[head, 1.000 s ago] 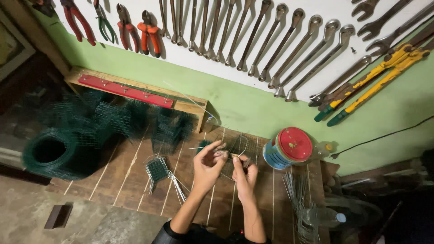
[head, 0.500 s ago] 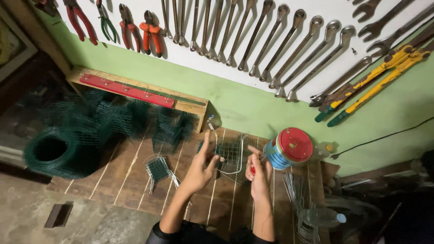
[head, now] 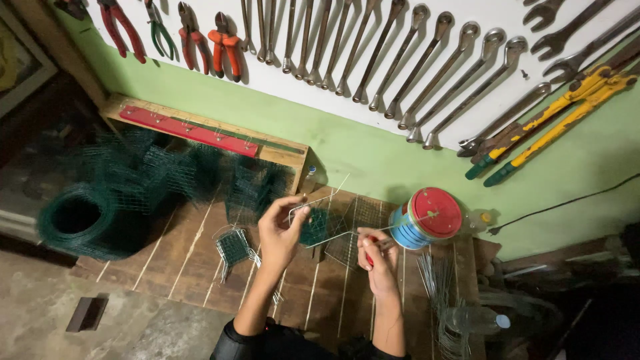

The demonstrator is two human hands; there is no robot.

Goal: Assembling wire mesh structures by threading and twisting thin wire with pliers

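My left hand (head: 280, 230) pinches a thin bent metal wire (head: 325, 196) above the wooden bench (head: 180, 263). The wire runs up and right from my fingers, and another stretch of it leads across to my right hand (head: 377, 257). That hand grips a small red-handled tool (head: 371, 253), probably pliers, closed on the wire. Between my hands lies a small piece of green wire mesh (head: 313, 227) on a grey mesh panel (head: 353, 230).
A blue tin with a red lid (head: 427, 217) stands right of my hands. A roll of green mesh (head: 87, 220) and folded mesh pieces (head: 233, 247) lie left. Loose wires (head: 440, 287) lie at right. Spanners (head: 400, 60), pliers (head: 223, 43) and yellow bolt cutters (head: 553, 113) hang on the wall.
My hands have moved apart, drawing the wire out between them. The left hand now holds the wire up higher; the right hand has dropped towards the bench by the tin.
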